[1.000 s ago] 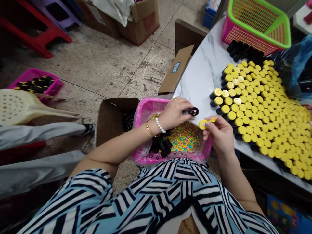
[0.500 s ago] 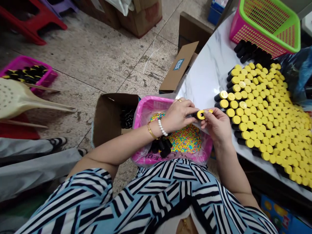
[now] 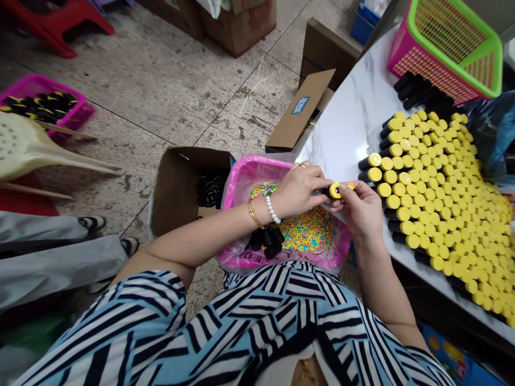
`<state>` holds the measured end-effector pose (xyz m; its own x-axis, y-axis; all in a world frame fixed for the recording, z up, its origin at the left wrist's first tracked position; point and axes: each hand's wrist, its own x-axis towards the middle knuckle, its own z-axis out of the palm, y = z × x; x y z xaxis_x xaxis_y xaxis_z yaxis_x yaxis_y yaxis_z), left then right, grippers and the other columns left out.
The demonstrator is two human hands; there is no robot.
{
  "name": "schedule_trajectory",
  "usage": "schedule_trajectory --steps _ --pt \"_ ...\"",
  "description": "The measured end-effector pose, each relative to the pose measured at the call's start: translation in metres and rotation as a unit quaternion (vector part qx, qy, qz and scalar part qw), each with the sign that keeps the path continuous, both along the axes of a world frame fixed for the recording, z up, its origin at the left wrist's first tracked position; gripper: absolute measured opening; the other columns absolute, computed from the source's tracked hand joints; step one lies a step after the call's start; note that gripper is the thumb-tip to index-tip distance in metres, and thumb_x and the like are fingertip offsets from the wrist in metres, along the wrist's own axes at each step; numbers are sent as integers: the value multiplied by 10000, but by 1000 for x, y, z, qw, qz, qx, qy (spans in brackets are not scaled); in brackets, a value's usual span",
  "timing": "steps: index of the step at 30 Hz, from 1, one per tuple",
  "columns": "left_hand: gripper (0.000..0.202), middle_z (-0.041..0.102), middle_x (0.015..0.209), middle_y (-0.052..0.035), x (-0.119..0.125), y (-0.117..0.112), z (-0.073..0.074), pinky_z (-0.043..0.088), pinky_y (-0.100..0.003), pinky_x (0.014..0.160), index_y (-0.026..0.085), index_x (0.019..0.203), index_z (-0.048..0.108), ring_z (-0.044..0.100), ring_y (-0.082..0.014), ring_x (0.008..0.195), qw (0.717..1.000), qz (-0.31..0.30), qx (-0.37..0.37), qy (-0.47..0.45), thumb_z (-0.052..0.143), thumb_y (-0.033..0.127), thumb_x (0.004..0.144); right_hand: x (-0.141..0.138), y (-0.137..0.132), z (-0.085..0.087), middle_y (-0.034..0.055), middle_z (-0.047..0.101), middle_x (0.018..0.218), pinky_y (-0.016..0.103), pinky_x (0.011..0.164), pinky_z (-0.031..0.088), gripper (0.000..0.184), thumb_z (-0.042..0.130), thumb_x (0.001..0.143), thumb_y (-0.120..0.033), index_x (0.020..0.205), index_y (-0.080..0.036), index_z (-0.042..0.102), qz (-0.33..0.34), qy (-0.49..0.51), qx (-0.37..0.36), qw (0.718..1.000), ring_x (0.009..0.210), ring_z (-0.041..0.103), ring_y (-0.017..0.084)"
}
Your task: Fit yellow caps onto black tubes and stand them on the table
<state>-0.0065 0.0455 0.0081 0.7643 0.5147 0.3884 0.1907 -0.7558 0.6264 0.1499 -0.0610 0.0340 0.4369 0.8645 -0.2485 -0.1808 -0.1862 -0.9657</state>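
Left hand (image 3: 300,190), right hand (image 3: 362,209): both curled and gripping, held close together, facing each other (neither idle).

My one head-worn camera, looking forward and down from the person's head, close above the left hand (image 3: 300,190) and right hand (image 3: 362,212), marble worktop (image 3: 346,118) along the right, tiled floor (image 3: 161,91) ahead

Small workshop: cardboard cartons (image 3: 179,195), massed yellow-capped tubes (image 3: 432,187)

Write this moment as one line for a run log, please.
left hand: black tube | right hand: yellow ring, at tube end | below: pink tub, coloured beads
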Motion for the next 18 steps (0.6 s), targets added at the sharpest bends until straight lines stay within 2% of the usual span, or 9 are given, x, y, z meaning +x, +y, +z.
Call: schedule_trajectory --steps 8,12,15,18 --pt "236 643 760 -26 1 -1 3 408 -327 767 275 1095 778 551 -205 807 1000 7 9 25 712 360 885 -5 -2 3 -25 708 765 223 480 582 262 823 805 -369 877 -205 633 1 -23 14 1000 489 634 89" --pt "212 681 761 -26 -1 -2 17 415 -322 761 245 1070 765 582 -196 787 998 -6 6 55 682 289 881 -3 -1 3 -30 708 738 227 491 584 287 807 819 -406 882 -215 602 19 -34 -2 999 492 646 96" --pt "203 706 759 -28 -3 0 32 414 -283 675 202 1039 757 595 -158 694 993 -44 -73 78 633 291 905 -1 -1 3 -35 696 702 228 487 580 294 797 829 -422 890 -213 599 31 -31 -6 999 496 650 102" --pt "309 668 617 -11 0 1 38 363 -237 533 169 893 759 551 -103 528 969 -68 -228 74 586 418 955 -1 -2 3 -47 672 654 223 493 575 287 774 852 -432 891 -221 584 40 -26 -8 999 503 650 103"
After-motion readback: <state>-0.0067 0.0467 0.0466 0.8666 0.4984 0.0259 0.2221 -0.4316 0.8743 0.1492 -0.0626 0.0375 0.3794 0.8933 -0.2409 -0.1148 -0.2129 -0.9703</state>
